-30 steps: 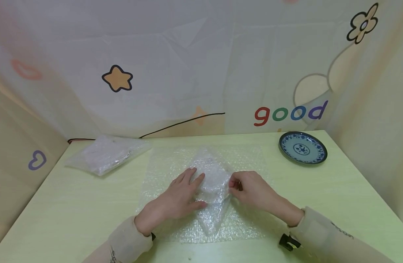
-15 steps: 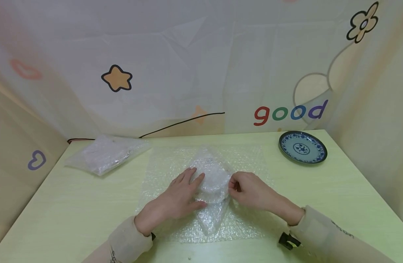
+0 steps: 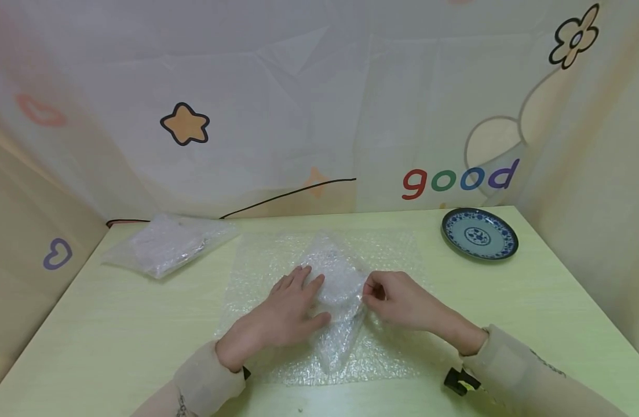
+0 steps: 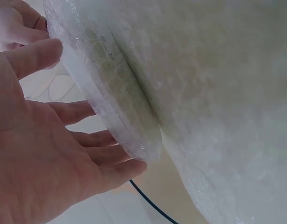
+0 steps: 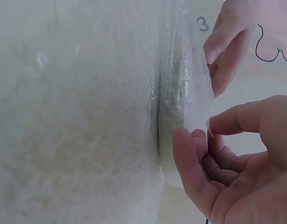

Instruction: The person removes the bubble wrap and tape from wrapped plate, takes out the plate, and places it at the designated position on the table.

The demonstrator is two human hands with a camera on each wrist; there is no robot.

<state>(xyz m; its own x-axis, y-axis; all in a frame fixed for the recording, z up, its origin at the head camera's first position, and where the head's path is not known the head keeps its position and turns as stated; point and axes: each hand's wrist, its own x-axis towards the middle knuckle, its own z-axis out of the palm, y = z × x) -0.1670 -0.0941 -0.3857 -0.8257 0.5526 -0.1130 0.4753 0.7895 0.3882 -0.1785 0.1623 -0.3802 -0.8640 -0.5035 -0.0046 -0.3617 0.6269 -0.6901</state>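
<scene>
A folded bubble wrap bundle (image 3: pixel 336 284), diamond-shaped in the head view, lies on a flat sheet of bubble wrap (image 3: pixel 392 359). My left hand (image 3: pixel 285 313) rests on the bundle's left side with its fingers spread. In the left wrist view, the fingertips (image 4: pixel 134 165) lie along the bundle's edge. At the bundle's right side, my right hand (image 3: pixel 402 301) pinches a small clear edge of the bubble wrap between thumb and forefinger. A bit of clear film shows at the right thumb's tip in the right wrist view. What the bundle contains is hidden by its layers.
A second bubble-wrapped package (image 3: pixel 168 240) lies at the table's back left. At the back right sits a blue-and-white patterned plate (image 3: pixel 478 234) with a dark rim. A printed curtain (image 3: pixel 277 116) hangs behind the pale green table (image 3: pixel 116 336).
My left thumb has shifted slightly up and right over the bundle. The right hand stays at the same edge, and the plate and second package have not moved.
</scene>
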